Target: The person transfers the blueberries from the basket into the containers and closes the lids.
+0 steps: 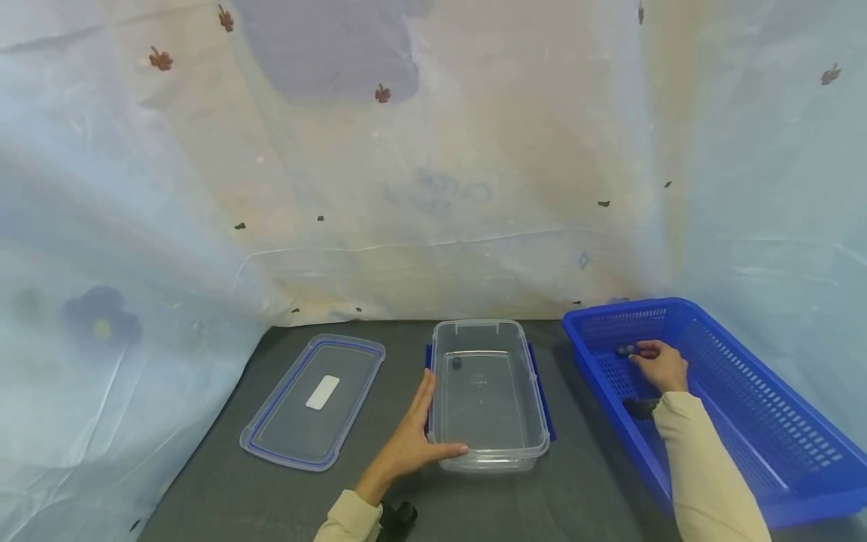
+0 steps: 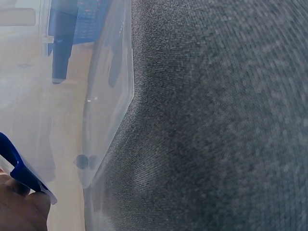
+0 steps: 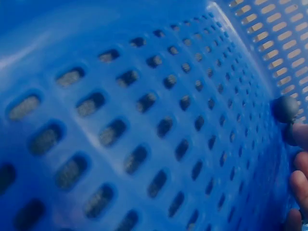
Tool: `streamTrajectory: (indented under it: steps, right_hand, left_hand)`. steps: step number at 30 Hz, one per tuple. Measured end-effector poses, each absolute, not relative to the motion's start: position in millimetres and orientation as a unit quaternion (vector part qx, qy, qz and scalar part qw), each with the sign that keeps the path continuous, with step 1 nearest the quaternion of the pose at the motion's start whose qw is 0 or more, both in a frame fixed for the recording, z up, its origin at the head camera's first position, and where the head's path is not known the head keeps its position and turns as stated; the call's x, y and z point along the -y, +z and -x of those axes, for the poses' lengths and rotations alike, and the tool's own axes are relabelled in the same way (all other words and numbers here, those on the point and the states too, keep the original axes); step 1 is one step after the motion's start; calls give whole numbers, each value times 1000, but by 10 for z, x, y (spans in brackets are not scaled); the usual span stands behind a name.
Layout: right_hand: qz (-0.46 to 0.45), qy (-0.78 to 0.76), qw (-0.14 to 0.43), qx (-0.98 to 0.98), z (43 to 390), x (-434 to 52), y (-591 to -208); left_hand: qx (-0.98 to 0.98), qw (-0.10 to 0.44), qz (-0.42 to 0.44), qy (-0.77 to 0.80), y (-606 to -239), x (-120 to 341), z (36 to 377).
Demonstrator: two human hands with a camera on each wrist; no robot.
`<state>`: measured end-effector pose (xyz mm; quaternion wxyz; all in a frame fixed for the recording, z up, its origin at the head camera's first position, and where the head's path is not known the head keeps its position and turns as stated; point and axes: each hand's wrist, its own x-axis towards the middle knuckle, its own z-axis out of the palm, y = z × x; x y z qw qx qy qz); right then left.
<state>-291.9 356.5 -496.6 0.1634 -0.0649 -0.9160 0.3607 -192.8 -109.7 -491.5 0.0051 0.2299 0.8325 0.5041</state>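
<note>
We see a dark grey tabletop (image 1: 582, 497) with a fine woven texture, which fills most of the left wrist view. Along its far edge and both side edges hangs a pale, thin sheet (image 1: 474, 173), creased and lit softly from behind, so that it glows cream in the middle and bluish toward the sides. Small reddish flower prints (image 1: 160, 59) dot the sheet near the top, and tiny dark specks sit lower down. A faded purple patch (image 1: 332, 45) shows at the top, and a dim dark flower shape (image 1: 101, 316) shows through at the left.
</note>
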Motion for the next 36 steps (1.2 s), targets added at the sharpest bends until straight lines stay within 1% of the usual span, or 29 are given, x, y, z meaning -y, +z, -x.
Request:
streamTrajectory:
  steps: [8,17,26,36]
  right_hand:
    - [69,359,153,918,2969,-3562,-4992]
    - [56,354,169,918,2946,-3535,-4991]
    - [88,362,143,917,2927,-3550,-4957]
    - [56,368,179,911,2990,-3599,-4927]
  left_hand:
    - [-832,5,-230,505,-4914,1101,1926]
    - [-831,4,-231,505,-4924,1094,1925]
    - [-829,4,-231,509,-4938,1080,1925]
    - [-829,6,-227,511,-4910,1091,1919]
